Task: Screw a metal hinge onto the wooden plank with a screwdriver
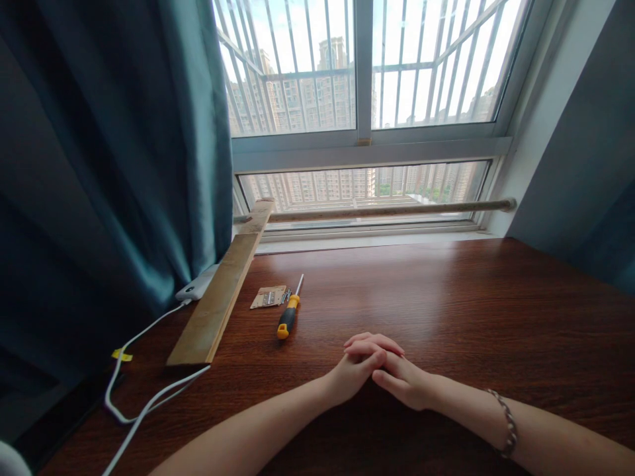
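My left hand (351, 375) and my right hand (407, 381) are clasped together over the brown wood-grain table (471, 317), fingers folded over each other, with no object showing in them. A braided bracelet (510, 423) is round my right wrist. Beyond the hands, to the left, lies a screwdriver (288, 318) with a yellow and black handle, its shaft pointing toward the window. Beside it are several small screws (286, 296) and a flat tan piece (262, 299) with a small metal part on it, perhaps a hinge; its kind is unclear. Neither hand touches these.
A long wooden board (218, 304) lies along the left, its far end at the window rail (387, 212). Behind it sits a white device (198, 284) with a white cable (112, 390) trailing over the table's left side. A blue curtain (149, 152) hangs at left.
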Motion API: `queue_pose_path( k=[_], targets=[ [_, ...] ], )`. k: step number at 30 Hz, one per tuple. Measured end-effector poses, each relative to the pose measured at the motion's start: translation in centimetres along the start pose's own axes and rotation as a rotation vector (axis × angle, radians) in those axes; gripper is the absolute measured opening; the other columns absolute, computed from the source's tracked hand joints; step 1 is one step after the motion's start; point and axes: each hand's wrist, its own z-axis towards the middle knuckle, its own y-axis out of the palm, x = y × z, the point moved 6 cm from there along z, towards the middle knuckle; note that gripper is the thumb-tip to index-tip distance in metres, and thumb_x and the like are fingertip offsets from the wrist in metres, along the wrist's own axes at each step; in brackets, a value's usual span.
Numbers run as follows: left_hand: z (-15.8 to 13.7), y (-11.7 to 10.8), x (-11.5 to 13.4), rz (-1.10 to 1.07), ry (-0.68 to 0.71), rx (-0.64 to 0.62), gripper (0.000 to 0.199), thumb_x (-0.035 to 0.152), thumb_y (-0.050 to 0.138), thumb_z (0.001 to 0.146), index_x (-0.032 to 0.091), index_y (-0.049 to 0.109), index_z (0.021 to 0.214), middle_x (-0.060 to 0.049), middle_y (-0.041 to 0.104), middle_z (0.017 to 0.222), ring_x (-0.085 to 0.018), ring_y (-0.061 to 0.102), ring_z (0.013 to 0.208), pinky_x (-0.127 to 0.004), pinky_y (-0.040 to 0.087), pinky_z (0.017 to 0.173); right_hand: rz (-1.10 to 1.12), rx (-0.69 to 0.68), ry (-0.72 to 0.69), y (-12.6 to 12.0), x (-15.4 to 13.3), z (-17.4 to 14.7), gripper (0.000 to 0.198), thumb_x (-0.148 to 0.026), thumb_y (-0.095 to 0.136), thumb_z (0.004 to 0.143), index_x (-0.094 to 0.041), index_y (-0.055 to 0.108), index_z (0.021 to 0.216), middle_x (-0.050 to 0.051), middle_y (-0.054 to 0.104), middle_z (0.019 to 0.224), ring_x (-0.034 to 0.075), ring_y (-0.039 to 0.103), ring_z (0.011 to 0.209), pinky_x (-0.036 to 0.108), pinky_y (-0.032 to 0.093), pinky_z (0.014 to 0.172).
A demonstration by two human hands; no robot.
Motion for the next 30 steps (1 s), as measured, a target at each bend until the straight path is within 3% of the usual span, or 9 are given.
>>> queue_pose_path(
  k=[30],
  targets=[
    [-0.02, -0.02, -0.12, 0.022, -0.036, 0.007, 0.039, 0.045, 0.04, 0.086, 0.017, 0.065, 0.095, -0.008, 0.062, 0.098, -0.02, 0.052, 0.097, -0.034, 0.038, 0.089, -0.022, -0.012, 0.007, 0.05, 0.0, 0.08, 0.042, -0.04, 0.034, 0.09, -0.019, 0.045, 0.125, 0.012, 0.048, 0.121, 0.02, 0.038, 0.12, 0.041, 0.032, 0.101]
  ],
)
